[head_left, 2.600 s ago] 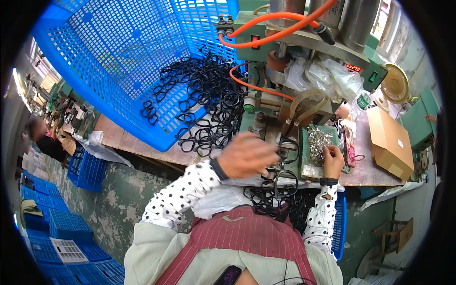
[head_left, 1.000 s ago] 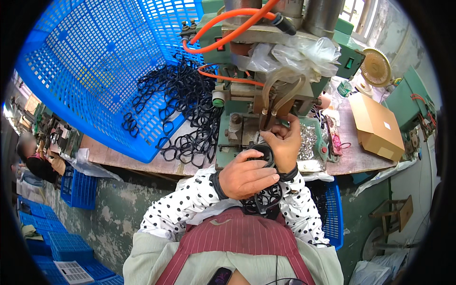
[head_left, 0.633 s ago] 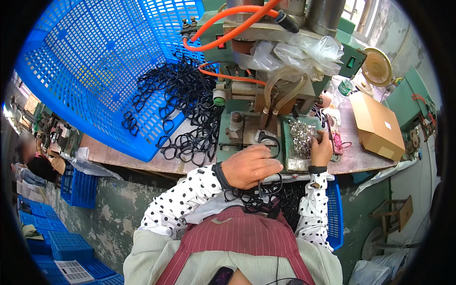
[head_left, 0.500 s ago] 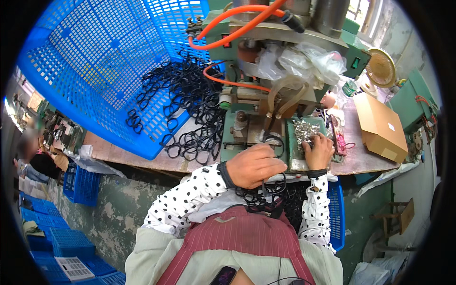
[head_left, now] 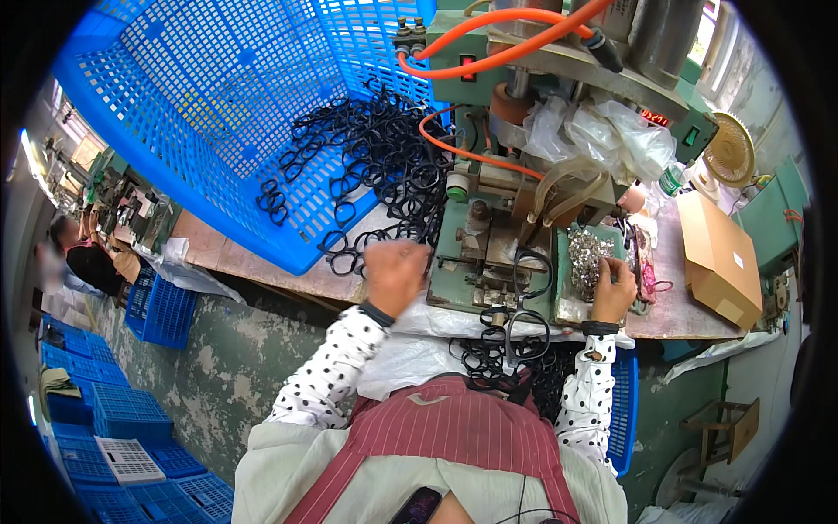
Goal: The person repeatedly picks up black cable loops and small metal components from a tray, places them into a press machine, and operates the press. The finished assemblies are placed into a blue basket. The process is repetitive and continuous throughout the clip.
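Black plastic scissor-handle loops (head_left: 384, 166) lie in a tangled heap spilling from the tipped blue plastic mesh crate (head_left: 201, 113) onto the brown wooden surface (head_left: 253, 262), reaching the left side of the green metal press machine (head_left: 489, 253). Half a second ago the left hand (head_left: 394, 272) rested low in front of the machine, over the loops hanging at the person's lap; now it has swung out to the left and sits at the edge of the heap, just beside the machine's base. It is curled into a loose fist with the knuckles up, and its fingers hide whatever they may grip, so I cannot tell if a loop is inside. The right hand (head_left: 614, 293) has stayed at the small green tray of shiny silver metal pieces (head_left: 587, 262), fingers bent down onto the pile; whether a piece is pinched is too small to make out. One pair of black loops (head_left: 531, 271) lies on the machine bed between the two hands, and a second pair (head_left: 519, 330) hangs at the front edge, above a dark bundle of finished loops (head_left: 493, 371) partly covered by the striped red apron (head_left: 445, 445). The loops are thin, glossy, oval rings joined in pairs. Orange rubber hoses (head_left: 515, 26) arch over the machine, whose top is cut off by the rim. A brown cardboard box (head_left: 720, 258) sits well to the right.
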Demonstrator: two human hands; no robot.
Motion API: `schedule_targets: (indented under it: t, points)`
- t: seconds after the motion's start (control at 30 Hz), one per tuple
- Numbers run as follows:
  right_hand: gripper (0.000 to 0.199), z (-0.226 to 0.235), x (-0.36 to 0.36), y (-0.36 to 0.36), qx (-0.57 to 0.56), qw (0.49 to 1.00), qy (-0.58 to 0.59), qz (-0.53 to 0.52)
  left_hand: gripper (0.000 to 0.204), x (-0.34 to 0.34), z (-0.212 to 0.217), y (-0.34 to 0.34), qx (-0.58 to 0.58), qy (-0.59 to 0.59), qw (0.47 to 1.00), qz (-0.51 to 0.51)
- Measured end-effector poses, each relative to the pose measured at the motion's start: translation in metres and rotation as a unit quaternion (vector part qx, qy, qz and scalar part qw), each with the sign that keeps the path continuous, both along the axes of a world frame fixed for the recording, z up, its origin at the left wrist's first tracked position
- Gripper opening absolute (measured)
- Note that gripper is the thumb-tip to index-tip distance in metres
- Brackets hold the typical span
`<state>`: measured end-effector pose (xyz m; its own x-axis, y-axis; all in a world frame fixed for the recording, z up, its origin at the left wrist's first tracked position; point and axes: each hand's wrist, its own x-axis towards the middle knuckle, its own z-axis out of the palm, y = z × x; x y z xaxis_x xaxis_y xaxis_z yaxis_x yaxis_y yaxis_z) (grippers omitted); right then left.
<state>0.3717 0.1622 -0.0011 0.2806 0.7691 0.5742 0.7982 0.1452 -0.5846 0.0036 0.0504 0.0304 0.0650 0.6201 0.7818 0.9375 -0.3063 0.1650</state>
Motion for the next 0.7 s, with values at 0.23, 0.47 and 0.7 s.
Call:
schedule_targets:
  t: [0.23, 0.47, 0.7]
  points:
    - [0.011, 0.001, -0.004, 0.001, 0.058, 0.998, -0.038, 0.006, 0.020, -0.124, -0.058, 0.001, -0.316, 0.050, 0.917, 0.236]
    - [0.011, 0.016, -0.012, 0.002, 0.082, 0.994, 0.029, 0.071, 0.021, -0.077, 0.021, 0.020, -0.144, -0.114, 0.972, 0.144]
    - [0.015, 0.071, -0.070, -0.018, -0.017, 0.932, 0.259, 0.253, 0.042, 0.043, 0.071, 0.012, 0.009, 0.002, 0.995, -0.096]
